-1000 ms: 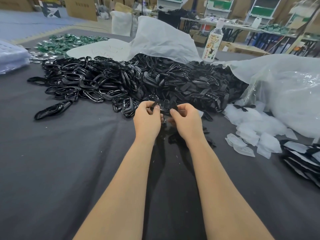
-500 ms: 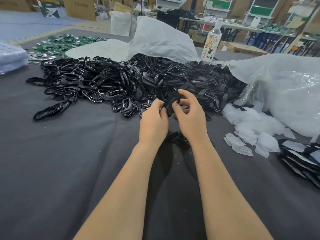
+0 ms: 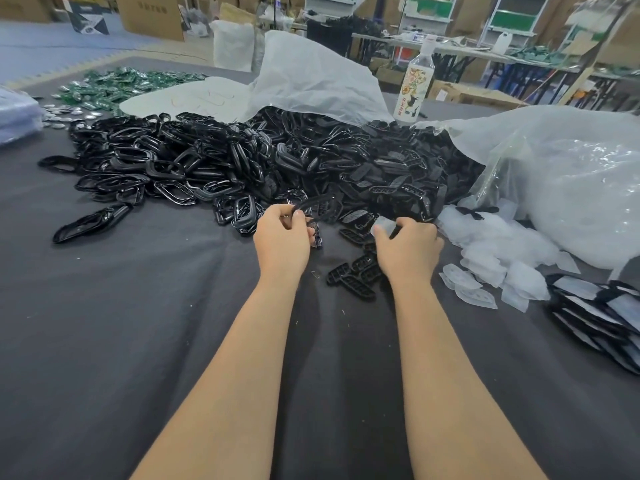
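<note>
Black plastic piece (image 3: pixel 311 204) is sitting pinched in the left hand (image 3: pixel 282 244) at the edge of the pile (image 3: pixel 242 161), while the right hand (image 3: pixel 410 251) is gripping a clear film (image 3: pixel 382 225), probably to discard it.

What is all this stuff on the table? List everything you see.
frames: many, black, heap left of centre
slotted pieces: many, black, heap right of centre
film pieces: many, whitish, right of heaps
white bag: one, white, behind heaps
clear bag: one, clear, far right
bottle: one, clear, printed label, behind heaps
green boards: many, green, far left
packed stack: one, black and white, right edge
cloth: one, dark grey, covering table
left hand: one, grips black piece
right hand: one, pinches clear film
</note>
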{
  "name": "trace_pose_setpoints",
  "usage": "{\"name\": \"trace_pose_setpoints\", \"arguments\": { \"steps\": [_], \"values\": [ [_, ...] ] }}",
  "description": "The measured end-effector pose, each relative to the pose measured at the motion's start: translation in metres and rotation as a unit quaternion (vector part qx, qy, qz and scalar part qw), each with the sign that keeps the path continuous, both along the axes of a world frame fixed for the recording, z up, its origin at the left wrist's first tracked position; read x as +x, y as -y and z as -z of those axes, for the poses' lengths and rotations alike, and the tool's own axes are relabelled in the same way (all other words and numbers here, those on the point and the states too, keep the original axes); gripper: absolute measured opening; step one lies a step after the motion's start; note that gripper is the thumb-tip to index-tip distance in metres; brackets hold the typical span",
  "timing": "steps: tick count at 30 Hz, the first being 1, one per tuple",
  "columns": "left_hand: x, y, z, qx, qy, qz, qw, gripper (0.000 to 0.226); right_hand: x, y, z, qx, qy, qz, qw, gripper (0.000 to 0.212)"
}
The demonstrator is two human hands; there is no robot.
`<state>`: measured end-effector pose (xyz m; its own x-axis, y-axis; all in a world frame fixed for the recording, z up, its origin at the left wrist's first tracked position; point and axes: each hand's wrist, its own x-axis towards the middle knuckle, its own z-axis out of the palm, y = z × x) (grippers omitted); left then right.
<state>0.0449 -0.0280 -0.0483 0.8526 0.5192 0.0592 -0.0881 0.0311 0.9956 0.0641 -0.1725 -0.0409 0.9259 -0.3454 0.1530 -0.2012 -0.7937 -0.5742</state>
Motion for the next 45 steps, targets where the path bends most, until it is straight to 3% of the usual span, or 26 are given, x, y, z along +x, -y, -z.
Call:
{"name": "trace_pose_setpoints", "arguments": {
  "steps": [3, 6, 9, 15, 19, 26, 33, 41, 45],
  "values": [
    [0.0, 0.001, -0.001, -0.023, 0.0, 0.005, 1.0, 0.009, 0.0, -0.002, 0.0, -0.032, -0.018, 0.001, 0.999, 0.042],
    [-0.003, 0.002, -0.003, -0.039, 0.004, 0.018, 0.999, 0.018, 0.001, -0.001, 0.001, -0.019, 0.018, 0.001, 1.0, 0.027],
    [-0.003, 0.003, -0.004, -0.043, 0.003, 0.021, 0.999, 0.017, 0.0, -0.002, 0.001, 0.026, 0.064, -0.001, 0.998, 0.02],
    [-0.001, 0.003, -0.002, -0.037, 0.001, 0.022, 0.999, 0.01, 0.0, -0.003, -0.007, 0.171, 0.141, -0.043, 0.974, 0.029],
    [0.0, 0.003, -0.002, -0.039, -0.002, 0.024, 0.999, 0.01, 0.001, -0.007, -0.008, 0.253, 0.118, -0.082, 0.957, 0.012],
    [0.002, 0.003, 0.0, -0.04, -0.003, 0.025, 0.999, 0.01, 0.003, -0.007, -0.006, 0.286, 0.127, -0.089, 0.946, 0.01],
    [0.002, 0.004, -0.001, -0.04, -0.003, 0.024, 0.999, 0.011, -0.001, -0.014, -0.011, 0.422, 0.1, -0.152, 0.888, 0.02],
    [0.001, 0.004, -0.003, -0.039, -0.007, 0.025, 0.999, 0.011, 0.0, -0.018, -0.011, 0.455, 0.089, -0.134, 0.876, 0.014],
    [0.0, 0.005, -0.003, -0.045, -0.006, 0.028, 0.999, 0.012, 0.0, -0.018, -0.011, 0.499, 0.078, -0.133, 0.853, 0.012]
  ]
}}
